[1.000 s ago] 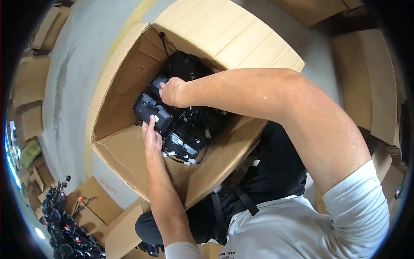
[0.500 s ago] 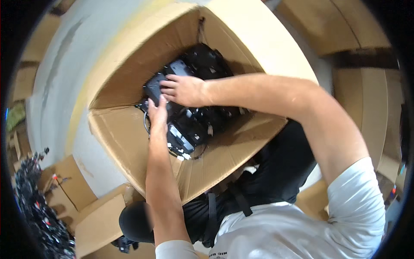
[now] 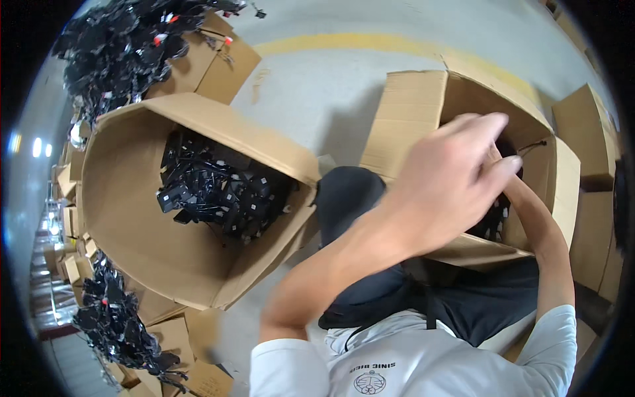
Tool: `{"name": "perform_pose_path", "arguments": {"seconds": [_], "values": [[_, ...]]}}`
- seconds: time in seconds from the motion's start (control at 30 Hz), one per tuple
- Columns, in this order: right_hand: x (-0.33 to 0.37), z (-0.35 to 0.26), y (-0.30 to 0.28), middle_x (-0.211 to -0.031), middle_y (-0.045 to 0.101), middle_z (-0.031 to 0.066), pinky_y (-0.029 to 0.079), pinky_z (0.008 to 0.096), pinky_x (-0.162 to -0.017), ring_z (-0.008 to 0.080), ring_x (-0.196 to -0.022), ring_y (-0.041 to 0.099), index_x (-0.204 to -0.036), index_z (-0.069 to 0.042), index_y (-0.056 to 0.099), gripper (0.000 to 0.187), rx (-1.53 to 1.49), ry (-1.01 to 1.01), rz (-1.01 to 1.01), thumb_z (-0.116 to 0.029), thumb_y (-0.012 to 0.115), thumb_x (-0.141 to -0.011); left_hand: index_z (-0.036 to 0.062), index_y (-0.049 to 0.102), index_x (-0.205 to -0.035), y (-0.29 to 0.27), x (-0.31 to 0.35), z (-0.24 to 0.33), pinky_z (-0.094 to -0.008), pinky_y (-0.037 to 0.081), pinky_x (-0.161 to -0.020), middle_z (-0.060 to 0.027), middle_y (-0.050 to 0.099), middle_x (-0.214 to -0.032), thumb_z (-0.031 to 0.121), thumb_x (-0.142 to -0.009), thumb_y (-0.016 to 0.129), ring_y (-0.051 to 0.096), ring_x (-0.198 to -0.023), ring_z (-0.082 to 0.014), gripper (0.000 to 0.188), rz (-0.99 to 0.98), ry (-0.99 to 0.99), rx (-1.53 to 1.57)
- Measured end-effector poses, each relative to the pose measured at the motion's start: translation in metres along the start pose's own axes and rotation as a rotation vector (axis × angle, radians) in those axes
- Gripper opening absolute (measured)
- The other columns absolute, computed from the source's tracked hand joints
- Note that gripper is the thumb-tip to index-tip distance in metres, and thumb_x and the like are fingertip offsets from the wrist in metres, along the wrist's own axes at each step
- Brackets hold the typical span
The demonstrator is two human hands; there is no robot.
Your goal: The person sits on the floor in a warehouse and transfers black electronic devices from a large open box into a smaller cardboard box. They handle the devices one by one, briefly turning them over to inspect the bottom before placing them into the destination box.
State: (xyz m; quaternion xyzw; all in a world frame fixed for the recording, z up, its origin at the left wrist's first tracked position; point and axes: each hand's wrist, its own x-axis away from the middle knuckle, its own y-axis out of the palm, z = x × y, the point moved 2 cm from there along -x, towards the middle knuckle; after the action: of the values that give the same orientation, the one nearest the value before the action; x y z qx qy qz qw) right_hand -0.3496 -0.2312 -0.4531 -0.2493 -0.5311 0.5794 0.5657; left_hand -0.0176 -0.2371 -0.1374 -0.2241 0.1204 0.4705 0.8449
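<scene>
An open cardboard box (image 3: 405,119) stands at the right, by my knees. Black plastic parts (image 3: 493,221) lie low inside it, mostly hidden by my hands. My left hand (image 3: 450,182) is raised over this box, slightly blurred. Its thumb stands apart from the fingers and nothing shows in its grasp. Behind it my right hand (image 3: 503,169) reaches into the box. The left hand covers the right one's fingers, so what they touch cannot be seen. At the left, a larger open box (image 3: 122,198) holds a heap of black parts with cables (image 3: 221,188).
Large heaps of black cabled parts (image 3: 122,53) rise at the far left, with another heap (image 3: 119,317) at the near left. Closed cardboard boxes (image 3: 589,139) stand along the right. A yellow line (image 3: 350,43) crosses the grey floor behind the boxes.
The view has swung left, bringing the larger box into sight. My left hand has come up off the black parts. Before, both hands were down on them inside the box.
</scene>
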Motion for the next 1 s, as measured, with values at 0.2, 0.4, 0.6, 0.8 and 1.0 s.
{"name": "perform_pose_path", "arguments": {"seconds": [0.2, 0.4, 0.6, 0.8, 1.0], "values": [[0.019, -0.002, -0.071, -0.155, 0.045, 0.0180, 0.014, 0.0548, -0.126, 0.0342, -0.153, 0.027, -0.147, 0.000, 0.048, 0.077, -0.253, 0.205, -0.059, -0.037, 0.074, -0.085, -0.0014, 0.074, -0.102, -0.241, 0.129, -0.110, -0.0241, 0.055, -0.068, -0.0063, 0.075, -0.086, 0.011, -0.098, 0.065, 0.070, -0.074, -0.0113, 0.016, 0.547, -0.478, -0.303], [0.028, -0.033, -0.095, -0.148, 0.051, 0.0212, 0.026, 0.0543, -0.123, 0.0397, -0.146, 0.037, -0.137, 0.003, 0.056, 0.062, -0.434, 0.186, -0.016, -0.021, 0.076, -0.083, -0.0007, 0.068, -0.094, -0.381, 0.353, -0.349, -0.0368, 0.050, -0.075, -0.0110, 0.067, -0.089, 0.041, -0.091, 0.070, 0.064, -0.081, -0.0214, 0.042, 0.496, -1.350, -0.445], [0.027, -0.066, -0.144, -0.144, 0.053, 0.0241, 0.027, 0.0516, -0.123, 0.0405, -0.145, 0.039, -0.134, 0.002, 0.059, 0.057, -0.529, 0.069, 0.002, -0.022, 0.075, -0.085, -0.0086, 0.055, -0.132, -0.321, 0.411, -0.450, -0.0451, 0.050, -0.101, -0.0219, 0.059, -0.139, 0.051, -0.070, 0.092, 0.062, -0.119, -0.0343, 0.094, 0.944, -1.557, -0.214], [0.009, -0.090, -0.187, -0.140, 0.056, 0.0235, 0.038, 0.0475, -0.116, 0.0389, -0.136, 0.047, -0.132, 0.002, 0.061, 0.052, -0.598, -0.007, 0.107, -0.009, 0.075, -0.082, 0.0033, 0.056, -0.130, -0.303, 0.347, -0.445, -0.0502, 0.054, -0.095, -0.0134, 0.067, -0.125, 0.022, -0.071, 0.095, 0.067, -0.108, -0.0290, 0.073, 1.124, -1.329, 0.274], [-0.011, -0.117, -0.179, -0.134, 0.061, 0.0222, 0.039, 0.0474, -0.114, 0.0400, -0.130, 0.051, -0.126, -0.002, 0.067, 0.045, -0.708, -0.135, 0.113, -0.006, 0.072, -0.081, 0.0122, 0.046, -0.143, -0.320, 0.314, -0.435, -0.0542, 0.055, -0.094, -0.0106, 0.064, -0.126, 0.005, -0.074, 0.088, 0.065, -0.112, -0.0320, 0.080, 1.128, -1.050, 0.574]]}}
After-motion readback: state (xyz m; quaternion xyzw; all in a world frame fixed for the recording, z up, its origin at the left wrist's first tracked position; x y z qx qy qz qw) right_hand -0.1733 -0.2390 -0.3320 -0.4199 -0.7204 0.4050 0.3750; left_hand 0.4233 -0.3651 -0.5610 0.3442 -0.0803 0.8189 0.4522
